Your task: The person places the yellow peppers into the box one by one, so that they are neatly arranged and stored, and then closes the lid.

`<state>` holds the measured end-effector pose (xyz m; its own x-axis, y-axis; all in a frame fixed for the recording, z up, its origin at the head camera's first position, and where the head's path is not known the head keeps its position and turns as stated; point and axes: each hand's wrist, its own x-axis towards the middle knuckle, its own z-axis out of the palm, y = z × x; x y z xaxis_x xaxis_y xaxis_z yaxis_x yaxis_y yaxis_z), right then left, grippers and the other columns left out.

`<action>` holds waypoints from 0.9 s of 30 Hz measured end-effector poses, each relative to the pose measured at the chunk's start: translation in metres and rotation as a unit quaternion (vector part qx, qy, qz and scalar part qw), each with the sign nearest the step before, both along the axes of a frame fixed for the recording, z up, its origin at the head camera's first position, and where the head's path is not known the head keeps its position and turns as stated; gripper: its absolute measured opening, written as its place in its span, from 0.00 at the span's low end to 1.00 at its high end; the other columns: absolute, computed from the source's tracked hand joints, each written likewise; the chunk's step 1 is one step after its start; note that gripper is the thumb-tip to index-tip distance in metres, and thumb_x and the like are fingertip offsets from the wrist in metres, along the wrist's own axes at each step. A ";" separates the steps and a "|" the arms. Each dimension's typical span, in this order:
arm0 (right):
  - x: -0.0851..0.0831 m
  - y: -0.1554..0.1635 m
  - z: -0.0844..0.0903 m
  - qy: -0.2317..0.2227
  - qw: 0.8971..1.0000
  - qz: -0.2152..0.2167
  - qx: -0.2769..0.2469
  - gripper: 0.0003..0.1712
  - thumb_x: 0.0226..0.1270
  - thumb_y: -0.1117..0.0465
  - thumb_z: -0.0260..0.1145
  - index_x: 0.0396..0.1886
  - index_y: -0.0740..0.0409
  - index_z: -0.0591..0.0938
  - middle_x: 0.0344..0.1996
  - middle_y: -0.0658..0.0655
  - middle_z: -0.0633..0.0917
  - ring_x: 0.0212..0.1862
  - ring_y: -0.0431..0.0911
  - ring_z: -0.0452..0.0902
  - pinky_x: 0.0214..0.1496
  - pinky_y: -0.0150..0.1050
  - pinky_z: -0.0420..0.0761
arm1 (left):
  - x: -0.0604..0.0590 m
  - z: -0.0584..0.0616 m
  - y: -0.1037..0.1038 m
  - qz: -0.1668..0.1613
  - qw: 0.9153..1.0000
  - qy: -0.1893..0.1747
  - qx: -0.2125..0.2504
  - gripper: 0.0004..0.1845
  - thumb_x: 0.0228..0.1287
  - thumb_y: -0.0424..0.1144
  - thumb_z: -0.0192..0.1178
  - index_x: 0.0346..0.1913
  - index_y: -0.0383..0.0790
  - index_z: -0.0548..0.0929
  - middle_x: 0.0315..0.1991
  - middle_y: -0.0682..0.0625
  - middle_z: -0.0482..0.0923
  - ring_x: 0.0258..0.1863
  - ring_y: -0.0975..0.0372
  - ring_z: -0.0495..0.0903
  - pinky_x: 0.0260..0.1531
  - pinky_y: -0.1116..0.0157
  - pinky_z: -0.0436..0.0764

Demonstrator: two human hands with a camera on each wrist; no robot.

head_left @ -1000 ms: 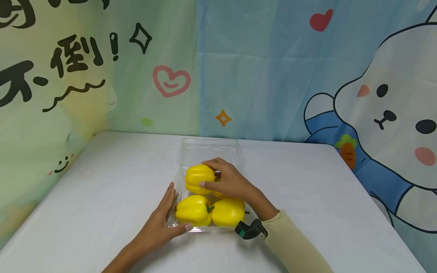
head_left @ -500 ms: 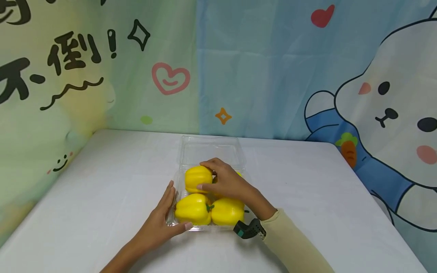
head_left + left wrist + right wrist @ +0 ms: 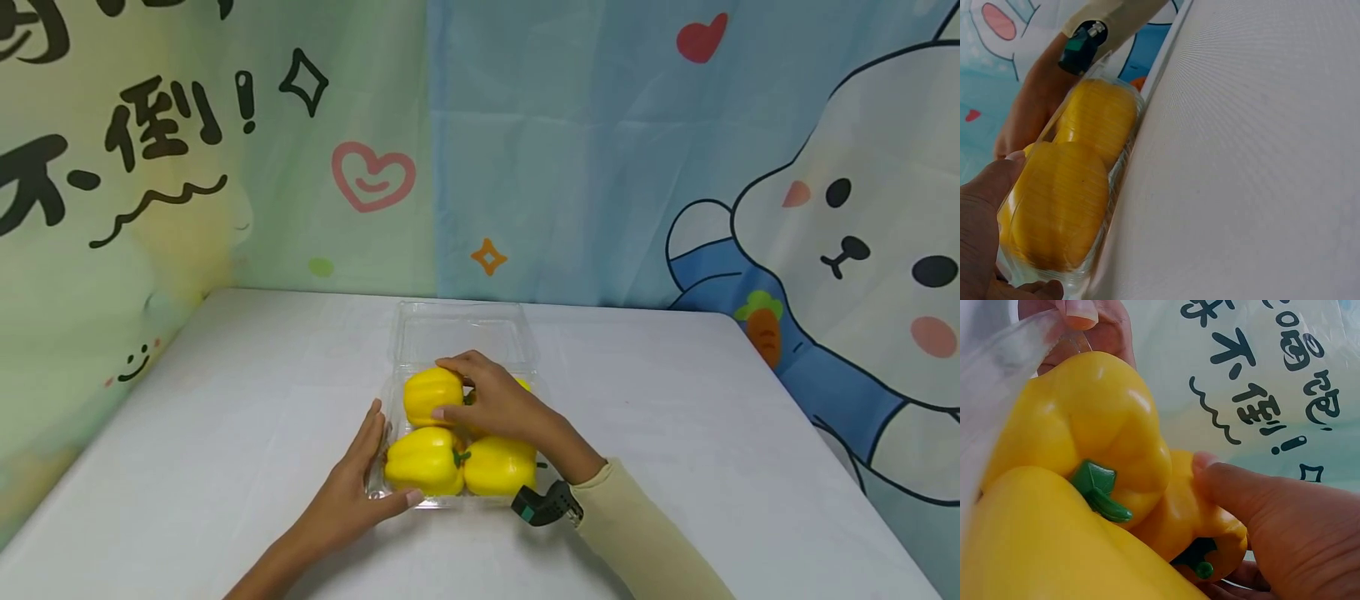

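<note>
- Head view: my right hand (image 3: 498,404) lies over the far peppers in the clear plastic tray (image 3: 465,333), its fingers curled round the far-left yellow pepper (image 3: 431,396), thumb on the near side and fingertips on top.
- The tray sits on the white table (image 3: 225,417), about midway between the left and right edges and closer to the near edge than the far one. Its open lid lies flat toward the far edge.
- Two more yellow peppers fill the near row: the near-left pepper (image 3: 423,461) and the near-right pepper (image 3: 500,465), touching each other, green stems meeting between them.
- My left hand (image 3: 348,492) rests flat against the tray's left wall, fingers straight and together, thumb along the near edge.
- A dark green band (image 3: 543,504) sits on my right wrist, at the cuff of a cream sleeve (image 3: 645,542).
- Left wrist view: my left hand (image 3: 982,231) presses on the tray's wall (image 3: 1116,187), palm open; the two near peppers show through the plastic, and my right forearm lies beyond them.
- Right wrist view: my right thumb (image 3: 1241,490) presses on the far-left pepper (image 3: 1191,519), just behind the near-left one (image 3: 1085,425). My left fingertips (image 3: 1082,309) touch the tray's rim at top.
</note>
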<state>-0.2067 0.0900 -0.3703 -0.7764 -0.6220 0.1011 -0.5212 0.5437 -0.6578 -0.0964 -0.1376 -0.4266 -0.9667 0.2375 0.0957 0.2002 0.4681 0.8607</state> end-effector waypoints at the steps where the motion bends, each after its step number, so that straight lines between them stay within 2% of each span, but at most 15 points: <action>1: 0.000 0.000 0.000 -0.002 1.000 0.002 -0.001 0.37 0.65 0.47 0.68 0.71 0.54 0.69 0.58 0.54 0.74 0.51 0.43 0.73 0.54 0.38 0.78 | 0.000 0.000 0.000 0.001 1.000 0.001 0.000 0.60 0.54 0.58 0.70 0.76 0.32 0.45 0.78 0.50 0.32 0.74 0.54 0.46 0.68 0.53 0.50; 6: 0.001 0.002 0.000 -0.013 1.000 0.008 -0.014 0.32 0.70 0.50 0.64 0.70 0.55 0.70 0.59 0.53 0.74 0.56 0.44 0.74 0.59 0.40 0.76 | 0.000 -0.002 0.001 0.004 1.000 0.000 -0.001 0.60 0.54 0.58 0.70 0.76 0.33 0.45 0.78 0.51 0.33 0.74 0.54 0.46 0.68 0.53 0.50; 10: 0.000 0.003 0.000 -0.012 1.000 0.009 -0.016 0.31 0.68 0.53 0.66 0.68 0.57 0.73 0.59 0.53 0.75 0.58 0.45 0.74 0.61 0.41 0.75 | 0.000 -0.002 0.002 0.006 1.000 -0.006 -0.002 0.60 0.53 0.58 0.71 0.76 0.33 0.45 0.78 0.51 0.33 0.74 0.55 0.47 0.68 0.53 0.51; 17: 0.002 0.004 0.001 0.020 1.000 0.008 0.001 0.32 0.65 0.53 0.70 0.66 0.58 0.74 0.56 0.55 0.73 0.54 0.46 0.73 0.59 0.42 0.75 | 0.000 -0.001 0.002 0.004 1.000 -0.007 -0.006 0.60 0.53 0.59 0.70 0.76 0.32 0.45 0.78 0.51 0.33 0.74 0.55 0.46 0.69 0.52 0.50; 27: 0.000 0.002 0.000 0.036 0.999 0.021 0.002 0.31 0.64 0.53 0.71 0.64 0.61 0.76 0.52 0.54 0.76 0.48 0.46 0.74 0.54 0.40 0.78 | 0.001 0.001 0.001 0.006 1.000 -0.011 -0.004 0.61 0.53 0.59 0.71 0.76 0.33 0.45 0.78 0.51 0.32 0.75 0.54 0.43 0.69 0.50 0.49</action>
<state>-0.2070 0.0923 -0.3706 -0.7408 -0.6541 0.1530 -0.5894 0.5237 -0.6151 -0.0959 -0.1364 -0.4256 -0.9713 0.2265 0.0721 0.1754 0.4782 0.8606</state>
